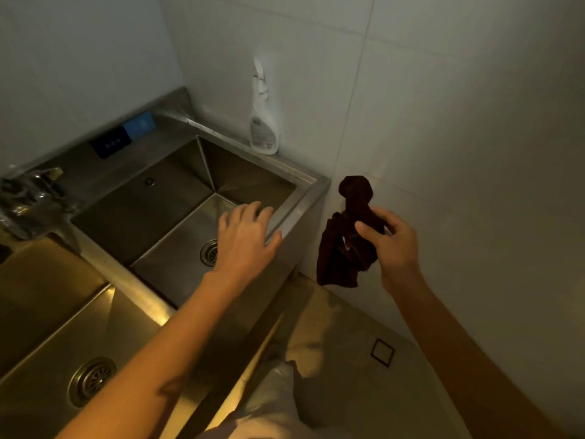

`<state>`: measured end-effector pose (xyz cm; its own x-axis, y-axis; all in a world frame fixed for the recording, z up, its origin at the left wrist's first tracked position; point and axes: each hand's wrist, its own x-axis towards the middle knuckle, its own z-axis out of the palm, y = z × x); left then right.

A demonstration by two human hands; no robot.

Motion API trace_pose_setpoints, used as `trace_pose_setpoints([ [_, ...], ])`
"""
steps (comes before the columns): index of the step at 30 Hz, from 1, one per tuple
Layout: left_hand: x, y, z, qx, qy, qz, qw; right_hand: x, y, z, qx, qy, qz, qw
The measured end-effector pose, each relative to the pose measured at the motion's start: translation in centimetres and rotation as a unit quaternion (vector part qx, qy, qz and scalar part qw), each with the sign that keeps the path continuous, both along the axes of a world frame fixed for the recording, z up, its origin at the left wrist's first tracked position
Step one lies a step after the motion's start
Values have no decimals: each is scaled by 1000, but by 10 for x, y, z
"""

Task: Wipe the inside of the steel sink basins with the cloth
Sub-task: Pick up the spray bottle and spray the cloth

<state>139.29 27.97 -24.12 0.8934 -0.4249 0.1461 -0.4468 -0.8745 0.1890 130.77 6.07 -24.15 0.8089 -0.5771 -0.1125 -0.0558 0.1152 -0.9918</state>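
Steel runs across the whole left side of what we see: two sink basins set in one counter (304, 198), the near-left basin (47, 312) and the far basin (177, 201), each with one round drain, so two drains in all. At the far left we make out one tap (28, 198), blurred. On the far rim stands one white spray bottle (264, 122). Our left hand (245, 236) hovers with fingers spread and relaxed over the right edge of the far basin, holding nothing. To the right, off the counter and in front of the tiled wall, our right hand (392, 242) pinches the one dark cloth (345, 245), which hangs bunched below it. We judge no wiping has begun; next the cloth must come left and down into the far basin.
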Motion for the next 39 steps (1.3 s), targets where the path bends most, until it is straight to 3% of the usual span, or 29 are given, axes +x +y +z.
trace_pose_setpoints([
  [15,194,-19,-12,-41,2,43,998,195,-5,4,-73,13,42,996],
  [22,252,-43,-40,2,47,70,996,251,-9,-16,-71,53,58,994],
  [31,303,-101,-67,-156,98,199,963,289,-24,-32,-59,93,91,990],
  [39,347,-131,-86,-205,86,210,952,293,-32,-36,-53,101,93,989],
])
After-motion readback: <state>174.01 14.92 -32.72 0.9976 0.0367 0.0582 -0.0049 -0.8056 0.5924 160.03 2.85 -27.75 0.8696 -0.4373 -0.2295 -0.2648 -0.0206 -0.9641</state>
